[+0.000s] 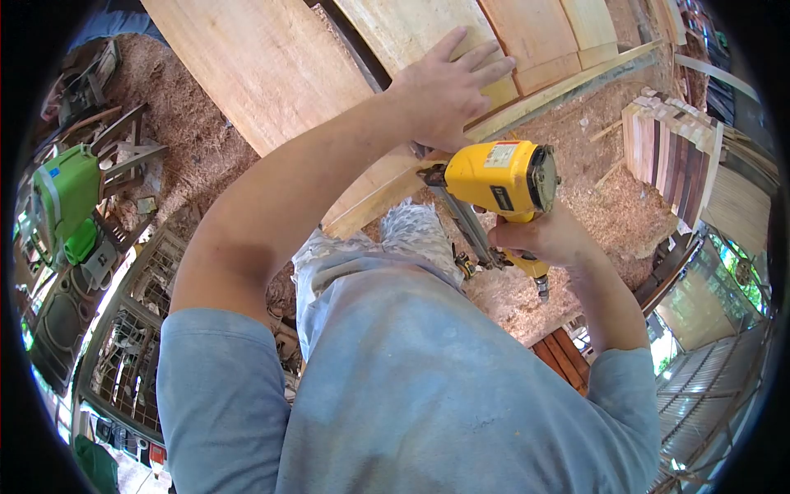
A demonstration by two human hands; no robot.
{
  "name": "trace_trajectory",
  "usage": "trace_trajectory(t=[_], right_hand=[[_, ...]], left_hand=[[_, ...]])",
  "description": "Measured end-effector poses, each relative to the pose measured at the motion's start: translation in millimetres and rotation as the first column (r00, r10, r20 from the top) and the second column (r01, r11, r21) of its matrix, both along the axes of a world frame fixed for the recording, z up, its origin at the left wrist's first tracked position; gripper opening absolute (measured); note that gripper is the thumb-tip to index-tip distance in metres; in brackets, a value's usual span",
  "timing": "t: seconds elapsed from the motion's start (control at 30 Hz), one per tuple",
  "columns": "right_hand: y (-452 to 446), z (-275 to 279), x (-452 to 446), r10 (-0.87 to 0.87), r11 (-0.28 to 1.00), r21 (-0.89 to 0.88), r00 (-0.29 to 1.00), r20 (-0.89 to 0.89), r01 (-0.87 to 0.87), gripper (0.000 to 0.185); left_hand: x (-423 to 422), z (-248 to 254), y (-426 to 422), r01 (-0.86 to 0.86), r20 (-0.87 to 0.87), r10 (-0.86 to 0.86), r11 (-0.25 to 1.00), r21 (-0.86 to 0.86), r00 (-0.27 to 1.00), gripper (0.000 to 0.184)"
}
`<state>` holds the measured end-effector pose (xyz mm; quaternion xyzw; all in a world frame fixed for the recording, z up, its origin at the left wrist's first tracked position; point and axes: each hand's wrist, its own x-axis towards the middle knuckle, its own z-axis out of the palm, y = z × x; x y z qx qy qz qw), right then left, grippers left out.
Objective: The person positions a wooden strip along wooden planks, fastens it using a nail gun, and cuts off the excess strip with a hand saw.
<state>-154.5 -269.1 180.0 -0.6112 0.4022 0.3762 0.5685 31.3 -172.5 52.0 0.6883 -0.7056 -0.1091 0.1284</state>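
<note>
My left hand (440,92) lies with fingers spread on a pale wooden board (403,33), near the end of the row. My right hand (551,235) is wrapped round the grip of a yellow nail gun (494,177). Its nose meets the edge of the wood just below my left hand; whether it presses or only hovers there I cannot tell. The gun's dark magazine (467,226) slants down toward my legs. A wider plank (263,62) lies to the left, parted from the board by a dark gap. A long narrow strip (568,89) runs along the board ends.
Wood shavings (609,214) cover the ground. At the right stands a stack of light and dark wood strips (671,156). A green machine (70,198) is at the left, above a metal grille frame (123,354). Reddish planks (564,358) lie beside my right elbow.
</note>
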Motion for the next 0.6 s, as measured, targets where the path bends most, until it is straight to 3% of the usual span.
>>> trace_trajectory(t=[0.27,0.37,0.43,0.53,0.6], right_hand=[[2,-1,-2,0.019,0.999,-0.039,0.999,0.039,-0.018,0.060],[1,-4,-4,0.053,0.998,-0.034,0.997,0.050,-0.052,0.059],[0,-4,-1,0.058,0.998,-0.023,0.998,-0.034,-0.059,0.056],[1,-7,-4,0.016,1.000,-0.023,0.998,0.056,-0.015,0.044],[-1,-6,-2,0.058,0.998,-0.027,0.998,0.024,-0.057,0.048]], left_hand=[[-1,-11,0,-0.020,-0.102,0.011,0.996,-0.086,0.995,0.037],[-2,-11,0,-0.028,-0.125,0.015,0.994,-0.104,0.992,0.038],[-1,-9,1,-0.030,-0.134,0.016,0.994,-0.101,0.991,0.038],[0,-6,2,-0.020,-0.124,0.010,0.997,-0.077,0.992,0.037],[0,-5,2,-0.015,-0.118,0.009,0.999,-0.050,0.993,0.034]])
